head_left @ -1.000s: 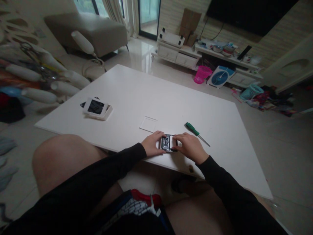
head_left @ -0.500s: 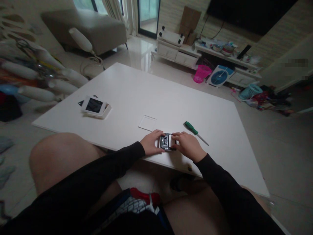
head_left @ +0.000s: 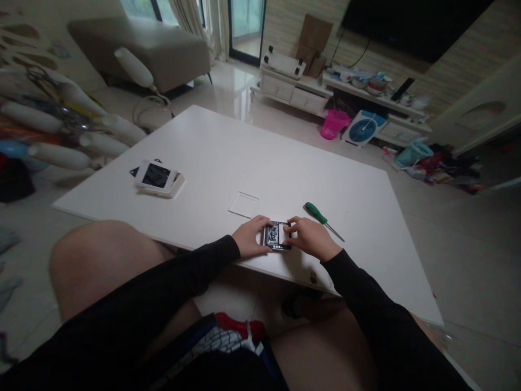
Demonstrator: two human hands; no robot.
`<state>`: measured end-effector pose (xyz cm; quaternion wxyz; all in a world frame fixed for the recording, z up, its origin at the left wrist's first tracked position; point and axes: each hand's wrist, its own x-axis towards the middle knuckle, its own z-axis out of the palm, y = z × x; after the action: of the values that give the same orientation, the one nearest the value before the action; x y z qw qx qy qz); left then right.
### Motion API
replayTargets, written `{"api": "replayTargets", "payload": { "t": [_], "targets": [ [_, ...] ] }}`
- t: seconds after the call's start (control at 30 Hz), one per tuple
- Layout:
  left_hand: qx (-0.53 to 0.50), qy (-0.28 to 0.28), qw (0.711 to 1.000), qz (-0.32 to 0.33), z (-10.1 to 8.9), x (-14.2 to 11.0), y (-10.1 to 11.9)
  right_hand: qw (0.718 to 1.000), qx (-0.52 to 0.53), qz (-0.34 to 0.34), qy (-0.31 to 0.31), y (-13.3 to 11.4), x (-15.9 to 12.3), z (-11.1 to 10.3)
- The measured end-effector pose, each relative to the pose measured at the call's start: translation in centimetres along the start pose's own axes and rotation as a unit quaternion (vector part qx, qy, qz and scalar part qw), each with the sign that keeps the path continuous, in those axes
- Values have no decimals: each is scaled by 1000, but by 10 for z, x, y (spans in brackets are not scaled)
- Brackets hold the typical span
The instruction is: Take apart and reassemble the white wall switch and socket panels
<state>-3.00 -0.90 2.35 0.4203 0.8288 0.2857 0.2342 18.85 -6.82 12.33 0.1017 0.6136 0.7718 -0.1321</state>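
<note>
Close to the table's near edge, a small square wall switch (head_left: 272,235) with a black frame shows a dark mechanism on its left part and a white rocker plate (head_left: 283,234) on its right. My left hand (head_left: 251,237) grips its left side, thumb and fingers at opposite edges. The fingers of my right hand (head_left: 310,237) are pinched on the white plate and the switch's right side, partly hiding both. Behind my left hand lies a thin, clear or white square frame (head_left: 243,205). A green-handled screwdriver (head_left: 321,219) lies beyond my right hand.
White switch parts with a dark panel (head_left: 157,178) are stacked on the left of the white table (head_left: 244,146). A small dark-and-brass piece (head_left: 313,277) sits at the near edge. My knees are under the table's front.
The right fingers have shifted slightly on the white plate, while the left hand keeps its grip. The view has moved a little; the other table items lie as before.
</note>
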Motion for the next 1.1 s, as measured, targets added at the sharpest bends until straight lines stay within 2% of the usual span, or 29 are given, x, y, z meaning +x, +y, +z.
{"api": "replayTargets", "payload": {
  "t": [0.13, 0.23, 0.37, 0.57, 0.73, 0.8, 0.9, 1.0, 1.1],
  "targets": [
    [-7, 1, 1000, 5, 1, 0, -2, 997, 33, -44, 58, 7, -9, 3],
    [-10, -2, 1000, 12, 2, 0, -3, 994, 57, -45, 87, 8, -14, 7],
    [-4, -5, 1000, 4, 1, -1, -4, 995, 63, -37, 73, 5, -9, 12],
    [15, -9, 1000, 10, 1, -2, -11, 994, 92, 9, 53, 0, 3, 18],
    [13, -18, 1000, 14, 1, -3, -13, 997, 48, -13, 60, -4, -4, 16],
    [9, -32, 999, 28, -7, -2, -15, 997, 28, -26, 64, -5, -10, 14],
    [44, -29, 998, 46, -30, 0, -25, 996, 31, -40, 75, -3, -15, 11],
    [160, 13, 987, 13, -56, 2, -44, 995, 29, -43, 86, 1, -17, 10],
    [244, 13, 969, -39, -70, 3, -61, 995, 23, -43, 82, 5, -16, 9]
  ]
}}
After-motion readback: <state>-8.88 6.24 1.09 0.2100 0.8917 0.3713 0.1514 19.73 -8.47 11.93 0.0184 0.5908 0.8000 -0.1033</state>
